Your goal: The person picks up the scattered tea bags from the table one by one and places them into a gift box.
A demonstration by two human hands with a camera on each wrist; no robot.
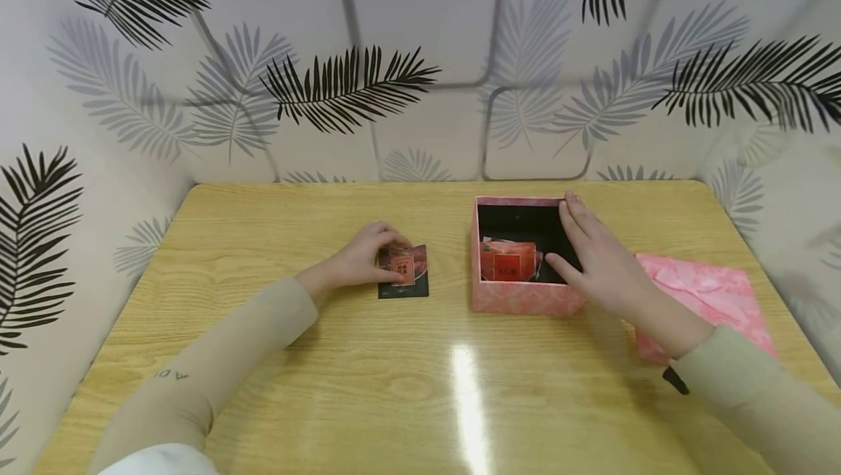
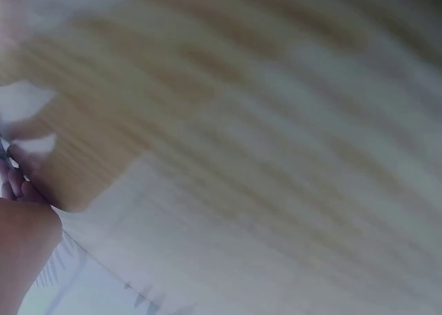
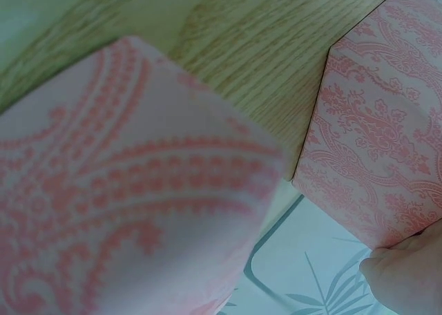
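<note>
My left hand [image 1: 368, 256] pinches a small black packet with a red label [image 1: 409, 271], thumb near its lower side and curved fingers at its top left. In the left wrist view, that hand [image 2: 24, 225] shows only at the left edge. Right of the packet is an uncovered pink box [image 1: 525, 298] with a black inside. Red tea packets [image 1: 512, 262] lie in it on the left. My right hand [image 1: 607, 267] rests on the box's right side, fingers straight along the far right rim and thumb over the opening. The right wrist view shows the box's patterned side [image 3: 380, 121] by the hand [image 3: 407, 273].
The pink box lid [image 1: 709, 296], with a bow on top, lies right of the box, partly under the right forearm. Everything lies on a wood-grain table [image 1: 342, 380]. A wall covering with leaf prints [image 1: 420, 132] rises behind the table's far edge.
</note>
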